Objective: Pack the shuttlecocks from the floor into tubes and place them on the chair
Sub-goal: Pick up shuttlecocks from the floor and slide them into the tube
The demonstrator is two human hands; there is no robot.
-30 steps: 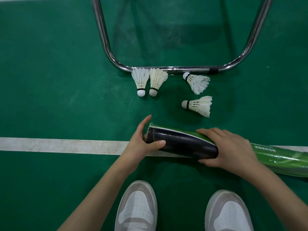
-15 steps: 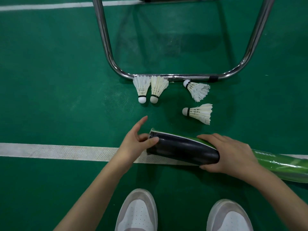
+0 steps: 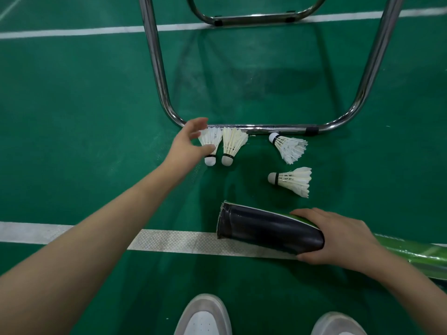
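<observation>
White feathers are what we are after: our left hand [image 3: 191,143] is spread, thumb and fingers apart around the skirt of the leftmost shuttlecock [image 3: 210,148], touching it or nearly so but not yet pinching it. Its neighbour [image 3: 231,147] lies just beside it, feathers against the chrome chair leg [image 3: 254,128]; two more shuttlecocks [image 3: 289,147] [image 3: 291,181] lie to the right on the green floor [image 3: 72,105]. Our right hand [image 3: 338,235] grips the tube [image 3: 268,228], which lies on its side across the white court line [image 3: 174,241], open mouth to the left.

We judge the risks to be these: closing on the feathers rather than the cork could crush or bend them; a wide grab could knock the touching neighbour under the chair frame; and if the tube rolls or tips, its mouth may not line up when we bring the shuttlecock cork-first to it.
</observation>
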